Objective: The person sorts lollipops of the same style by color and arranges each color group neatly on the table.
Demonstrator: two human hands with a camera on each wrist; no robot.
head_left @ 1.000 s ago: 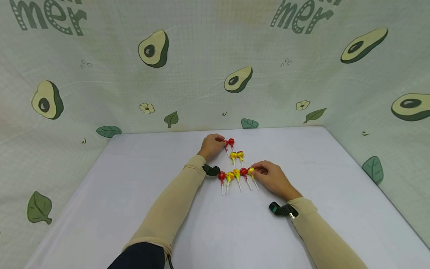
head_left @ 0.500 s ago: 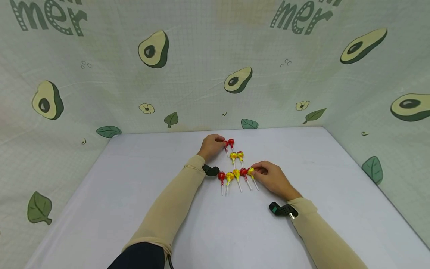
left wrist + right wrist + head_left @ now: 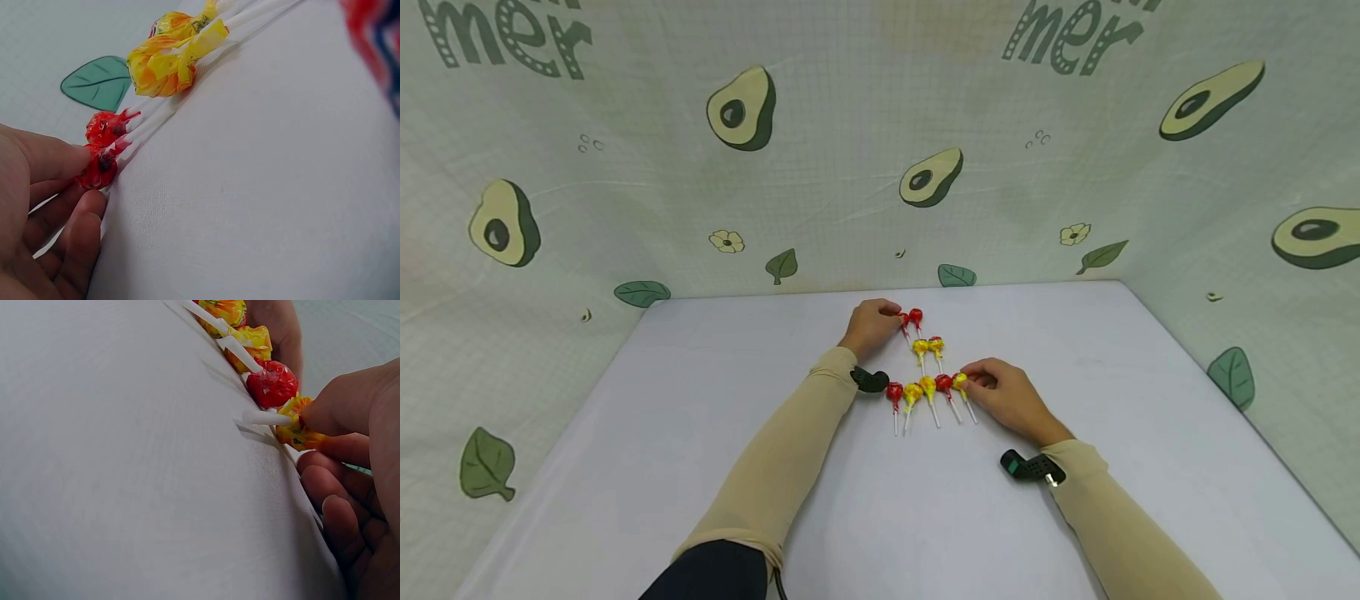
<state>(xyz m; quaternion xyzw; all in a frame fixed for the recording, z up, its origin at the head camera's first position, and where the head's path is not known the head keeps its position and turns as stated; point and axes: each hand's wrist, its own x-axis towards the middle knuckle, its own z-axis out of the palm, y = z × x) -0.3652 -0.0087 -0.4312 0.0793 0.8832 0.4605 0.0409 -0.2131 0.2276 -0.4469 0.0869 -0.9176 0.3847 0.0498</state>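
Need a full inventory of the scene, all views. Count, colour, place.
Back-row lollipops: 2, red, far end of group
Middle-row lollipops: 2, mainly yellow, between rows
Front-row lollipops: 5, left to right red, yellow, yellow, red, yellow
Table: 1, white, under lollipops
Cloth: 1, pale, behind and beside table
Avocado prints: 5, green, cloth
Leaf prints: 6, green, cloth
Flower prints: 2, pale yellow, cloth
Lettering: 2, green, cloth top
Small marks: several, cloth
Wrist devices: 2, black, one per wrist
Cable: 1, black, left sleeve
Sleeves: 2, beige, forearms
Left hand: 1, holds left back-row lollipop
Right hand: 1, pinches rightmost front-row lollipop
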